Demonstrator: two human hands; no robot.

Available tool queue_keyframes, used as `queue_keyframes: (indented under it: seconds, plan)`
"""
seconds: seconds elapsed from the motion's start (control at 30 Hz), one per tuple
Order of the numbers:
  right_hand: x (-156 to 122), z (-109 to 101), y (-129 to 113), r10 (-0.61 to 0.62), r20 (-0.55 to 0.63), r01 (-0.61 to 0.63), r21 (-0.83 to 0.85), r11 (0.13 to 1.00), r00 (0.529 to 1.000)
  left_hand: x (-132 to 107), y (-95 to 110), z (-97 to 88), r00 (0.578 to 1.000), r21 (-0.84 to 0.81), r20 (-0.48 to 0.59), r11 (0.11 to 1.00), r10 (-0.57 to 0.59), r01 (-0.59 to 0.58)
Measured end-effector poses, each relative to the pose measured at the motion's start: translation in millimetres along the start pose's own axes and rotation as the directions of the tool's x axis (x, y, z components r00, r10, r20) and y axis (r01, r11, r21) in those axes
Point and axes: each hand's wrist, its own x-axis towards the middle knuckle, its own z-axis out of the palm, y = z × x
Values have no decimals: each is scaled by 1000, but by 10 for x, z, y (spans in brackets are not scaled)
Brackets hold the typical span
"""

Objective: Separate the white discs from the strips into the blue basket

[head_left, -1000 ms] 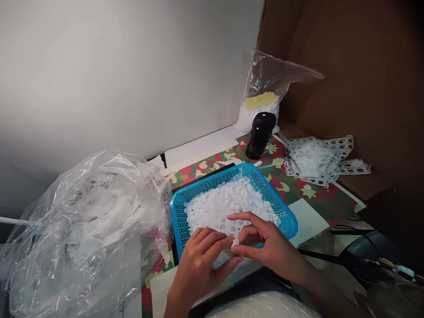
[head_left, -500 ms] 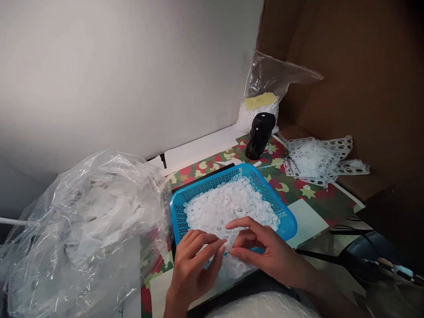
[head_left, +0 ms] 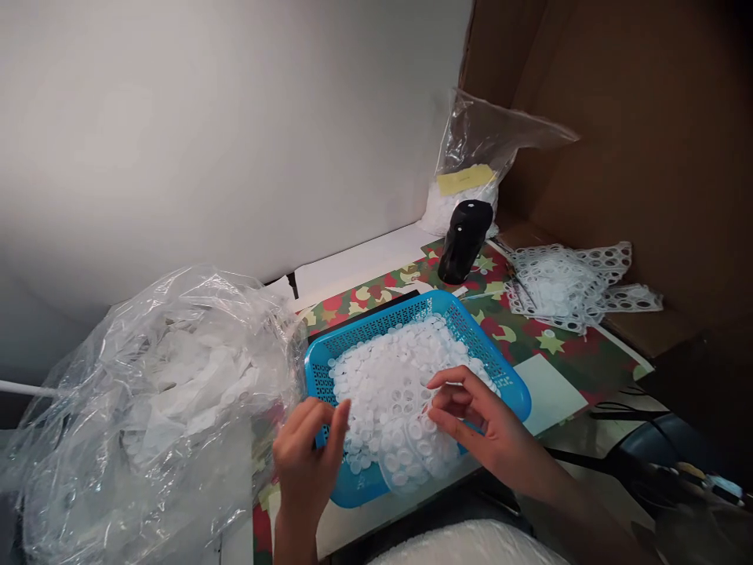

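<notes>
A blue plastic basket [head_left: 344, 496] is heaped with small white discs [head_left: 376, 353]. Over its near edge lies a thin translucent sheet [head_left: 405, 451], its upper part punched with round holes and its lower part still bearing round discs. My right hand [head_left: 471, 416] pinches the right side of this sheet between thumb and fingers. To the left of the sheet, my left hand [head_left: 309, 447] is raised at the basket's near left side. Its thumb stands apart from the curled fingers, and nothing shows between them; some fingertips are hidden.
A large clear plastic bag [head_left: 176, 392] with white pieces fills the left. Behind the basket stand a black bottle-like object [head_left: 467, 243] and a clear bag of white discs [head_left: 464, 184] with a yellow label. Punched sheet scraps [head_left: 565, 286] are piled at right, beside cardboard [head_left: 623, 141].
My left hand has moved left, away from the sheet, and its thumb and fingers have parted. My right hand stays at the sheet, slightly further right; more of the sheet shows.
</notes>
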Motion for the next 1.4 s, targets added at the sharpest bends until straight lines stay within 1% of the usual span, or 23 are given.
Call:
queue_keyframes:
  seconds: [0.07, 0.13, 0.2, 0.27, 0.4, 0.57, 0.8, 0.87, 0.97, 1.07, 1.27, 1.33, 1.4]
  plan:
    - [14, 33, 14, 1, -1, -1, 81, 997, 1000, -8, 67, 48, 990, -34, 130, 998, 63, -59]
    - [29, 71, 27, 3, 14, -5, 160, 987, 1000, -16, 138, 104, 966, -87, 224, 990, 130, -113]
    - [43, 98, 40, -3, 29, -3, 199, 980, 1000, -22, 187, 153, 941, -139, 278, 977, 192, -159]
    - [51, 110, 45, -15, 41, 6, 200, 980, 999, -25, 205, 183, 928, -169, 293, 968, 231, -187]
    - [55, 105, 26, 29, 94, -45, 170, 984, 995, -35, 197, 194, 920, -142, 291, 963, 261, -229]
    - [49, 116, 12, 74, 85, -82, 96, 992, 994, -49, 201, 201, 902, -119, 298, 950, 312, -289]
    - [18, 125, 19, 83, 127, -99, 126, 987, 989, -45, 193, 191, 896, -130, 271, 936, 351, -328]
    - [17, 121, 11, 81, 119, -96, 124, 988, 990, -40, 187, 176, 895, -141, 270, 934, 355, -328]
    - [20, 116, -13, 77, 98, -86, 90, 992, 992, -43, 179, 173, 901, -151, 266, 938, 342, -311]
    - [19, 112, -38, 77, 96, -84, 77, 993, 992, -60, 172, 191, 911, -149, 240, 940, 336, -307]
    - [19, 114, -40, 80, 102, -91, 104, 990, 992, -79, 174, 189, 913, -89, 146, 924, 382, -373]
    - [21, 122, -32, 88, 99, -99, 116, 988, 991, -75, 181, 184, 919, -101, 132, 927, 371, -360]
    - [20, 130, -27, 87, 94, -98, 124, 987, 992, -68, 190, 188, 928, -152, 142, 934, 345, -324]
